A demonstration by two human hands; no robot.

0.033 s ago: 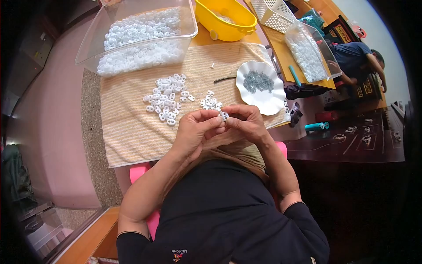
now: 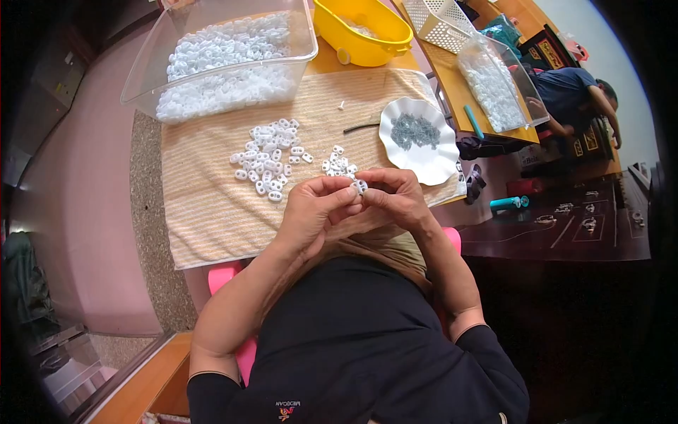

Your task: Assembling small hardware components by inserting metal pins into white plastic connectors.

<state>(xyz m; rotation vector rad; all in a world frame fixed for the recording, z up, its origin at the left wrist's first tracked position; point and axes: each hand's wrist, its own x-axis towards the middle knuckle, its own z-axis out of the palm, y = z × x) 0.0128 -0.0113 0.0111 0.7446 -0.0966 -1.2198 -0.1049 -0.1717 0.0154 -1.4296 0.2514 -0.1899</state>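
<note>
Between my two hands, close to the table's near edge, is a small white two-holed plastic piece [image 2: 359, 187] that looks like a cord lock. My left hand [image 2: 321, 205] pinches it with thumb and fingertips from the left. From the right, the thumb and fingers of my right hand [image 2: 395, 198] press on it. Just beyond my fingertips lies a small cluster of white pieces [image 2: 339, 165]. A larger heap of white two-holed pieces [image 2: 265, 159] is spread to the left. On the right, a white wavy-rimmed plate [image 2: 431, 166] holds a pile of small grey pieces [image 2: 415, 131], too fine to make out.
A striped cloth [image 2: 212, 205] covers the table. Behind stand a clear bin [image 2: 304, 60] full of white pieces and a yellow tub [image 2: 367, 46]. A thin black stick [image 2: 361, 128] touches the plate. Another person [image 2: 568, 92] bends beside a side table with a clear box [image 2: 519, 92].
</note>
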